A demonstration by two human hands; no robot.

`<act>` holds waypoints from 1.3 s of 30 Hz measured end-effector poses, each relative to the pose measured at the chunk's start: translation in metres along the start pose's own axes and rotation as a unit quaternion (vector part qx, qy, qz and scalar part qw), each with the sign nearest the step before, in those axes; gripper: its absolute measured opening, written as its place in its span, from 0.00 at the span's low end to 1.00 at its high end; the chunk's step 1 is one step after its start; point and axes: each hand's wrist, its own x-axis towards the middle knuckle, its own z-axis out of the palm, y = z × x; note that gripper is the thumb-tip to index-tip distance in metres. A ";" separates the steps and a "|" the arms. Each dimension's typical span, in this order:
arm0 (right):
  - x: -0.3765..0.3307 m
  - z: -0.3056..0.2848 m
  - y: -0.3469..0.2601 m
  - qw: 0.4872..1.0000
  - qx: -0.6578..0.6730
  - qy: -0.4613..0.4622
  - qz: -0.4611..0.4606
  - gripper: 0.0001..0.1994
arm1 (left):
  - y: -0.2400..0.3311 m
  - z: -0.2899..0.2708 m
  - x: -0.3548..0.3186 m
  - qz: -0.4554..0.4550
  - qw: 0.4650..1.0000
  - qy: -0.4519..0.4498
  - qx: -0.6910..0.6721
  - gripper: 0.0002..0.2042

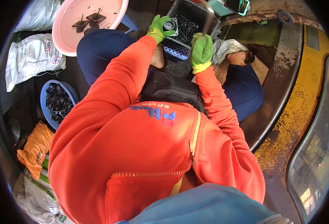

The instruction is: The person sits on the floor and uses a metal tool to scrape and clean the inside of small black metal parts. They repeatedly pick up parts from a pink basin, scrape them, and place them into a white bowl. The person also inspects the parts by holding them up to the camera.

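In a yellow-green glove, my left hand [158, 28] has its fingers round a small grey metal piece with a round opening [169, 25], at the left side of a dark grey crate [174, 12]. Inside that crate lies a pile of dark bolts or pins [186, 29]. My right hand [202, 49], gloved too, is closed in a fist at the crate's near right corner. From the fist rises a slim-handled tool [208, 21], smeared by motion, so its kind does not show. A blue perforated basket [177, 51] sits just below the crate.
To the left stand a pink basin [61, 39] with dark metal pieces and a blue basin [45, 100] of black parts. White sacks [33, 56] and an orange bag [35, 149] lie nearby. A rusty yellow frame [289, 123] runs along the right. A teal container [218, 8] is far right.
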 end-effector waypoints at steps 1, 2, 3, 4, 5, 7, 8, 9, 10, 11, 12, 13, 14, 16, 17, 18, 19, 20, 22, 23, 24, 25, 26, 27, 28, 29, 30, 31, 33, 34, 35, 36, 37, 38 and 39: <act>-0.002 0.002 0.002 1.000 -0.011 -0.019 0.020 0.10 | 0.000 0.000 0.000 0.015 1.000 0.011 -0.002 0.38; -0.003 0.002 0.002 0.995 -0.094 -0.046 -0.004 0.13 | 0.000 0.000 0.000 0.004 1.000 -0.009 0.006 0.38; -0.004 0.004 0.002 0.955 -0.211 -0.183 0.097 0.16 | -0.001 0.000 0.001 0.006 1.000 -0.017 0.010 0.38; -0.002 0.006 0.002 0.867 -0.323 -0.314 0.212 0.19 | -0.001 0.000 0.002 0.022 1.000 0.008 0.015 0.39; -0.002 0.006 -0.001 0.877 -0.292 -0.277 0.261 0.24 | -0.001 0.000 0.002 -0.019 1.000 -0.012 -0.010 0.39; 0.003 0.005 -0.007 0.942 -0.208 -0.203 0.168 0.19 | -0.001 0.000 0.001 -0.034 0.999 -0.004 -0.007 0.39; 0.006 0.005 -0.009 0.971 -0.131 -0.171 0.105 0.17 | -0.001 0.000 0.001 -0.027 1.000 -0.007 -0.009 0.39; 0.007 0.000 -0.012 0.987 -0.061 -0.131 0.064 0.14 | -0.001 0.000 0.000 -0.026 0.999 -0.018 -0.005 0.38; 0.009 -0.002 -0.014 0.992 -0.001 -0.109 0.056 0.13 | -0.002 0.000 -0.001 -0.018 1.000 -0.007 -0.013 0.38; 0.007 -0.003 -0.014 0.993 0.000 -0.100 0.060 0.13 | -0.003 0.001 0.000 -0.022 1.000 -0.013 -0.015 0.37; 0.005 -0.007 -0.014 0.996 0.033 -0.078 0.017 0.13 | -0.004 0.001 -0.001 0.002 1.000 0.009 -0.026 0.37; 0.004 -0.003 -0.010 0.986 -0.097 -0.134 -0.005 0.15 | -0.006 0.003 0.000 -0.018 0.999 -0.003 -0.028 0.37; 0.001 -0.003 -0.008 0.953 -0.192 -0.215 0.092 0.18 | -0.008 0.004 0.000 -0.012 0.999 0.007 -0.041 0.36; -0.004 0.004 0.000 0.875 -0.259 -0.288 0.291 0.25 | -0.011 0.008 0.002 0.046 0.998 -0.006 0.032 0.37; -0.003 0.008 0.002 0.898 -0.250 -0.267 0.245 0.23 | -0.011 0.009 0.002 0.003 1.000 -0.009 0.014 0.37; -0.003 0.010 0.002 0.901 -0.257 -0.257 0.235 0.21 | -0.010 0.010 0.002 -0.034 0.999 0.002 -0.009 0.37; -0.001 0.011 -0.001 0.924 -0.219 -0.240 0.200 0.19 | -0.008 0.009 0.000 -0.039 0.996 0.021 -0.079 0.38; 0.003 0.009 -0.006 0.945 -0.187 -0.209 0.167 0.17 | -0.005 0.007 0.000 -0.059 0.993 0.012 -0.104 0.38; 0.013 0.002 -0.026 0.989 -0.080 -0.112 0.047 0.11 | 0.007 -0.003 0.000 -0.038 0.999 0.018 -0.022 0.37; 0.017 -0.005 -0.041 0.989 -0.026 -0.089 0.116 0.10 | 0.016 -0.010 -0.001 -0.055 0.998 0.003 0.032 0.35; 0.021 -0.014 -0.057 0.987 0.046 -0.075 0.137 0.10 | 0.026 -0.019 0.001 -0.054 0.994 0.013 0.093 0.33; 0.023 -0.025 -0.074 0.984 0.060 -0.058 0.155 0.10 | 0.041 -0.027 0.001 -0.023 0.975 0.038 0.218 0.31; 0.023 -0.037 -0.090 0.986 0.098 -0.065 0.119 0.11 | 0.054 -0.038 0.008 -0.045 0.987 0.010 0.153 0.30; 0.022 -0.050 -0.105 0.985 0.105 -0.053 0.130 0.11 | 0.067 -0.051 0.021 -0.072 0.993 -0.029 0.090 0.29; 0.020 -0.059 -0.116 0.986 0.103 -0.025 0.128 0.11 | 0.082 -0.061 0.030 -0.091 0.994 -0.054 0.030 0.28; 0.017 -0.070 -0.126 0.985 0.084 -0.025 0.146 0.11 | 0.097 -0.067 0.030 -0.060 0.983 0.026 -0.171 0.27; 0.013 -0.079 -0.134 0.983 0.072 -0.014 0.167 0.12 | 0.118 -0.066 0.032 -0.141 0.888 0.094 -0.428 0.23; 0.008 -0.083 -0.139 0.980 0.068 -0.038 0.181 0.13 | 0.130 -0.073 0.040 0.019 0.907 0.091 -0.411 0.21; -0.004 -0.091 -0.146 0.968 0.051 -0.054 0.238 0.13 | 0.149 -0.086 0.043 0.205 0.925 0.087 -0.308 0.19; -0.009 -0.093 -0.147 0.983 -0.002 -0.056 0.175 0.14 | 0.157 -0.091 0.039 0.274 0.922 0.119 -0.247 0.17; -0.015 -0.095 -0.149 0.989 -0.061 -0.059 0.125 0.14 | 0.167 -0.091 0.034 0.181 0.913 0.065 -0.359 0.17; -0.019 -0.095 -0.151 0.989 -0.117 -0.069 0.066 0.14 | 0.175 -0.091 0.029 0.132 0.897 0.059 -0.418 0.17; -0.023 -0.096 -0.154 0.991 -0.113 -0.053 0.046 0.15 | 0.179 -0.094 0.021 0.161 0.925 0.069 -0.338 0.18; -0.026 -0.095 -0.157 0.994 -0.073 -0.039 0.078 0.15 | 0.183 -0.095 0.014 0.196 0.941 0.088 -0.260 0.19; -0.028 -0.096 -0.163 0.994 -0.092 -0.025 0.055 0.15 | 0.187 -0.095 0.008 0.173 0.937 0.049 -0.298 0.18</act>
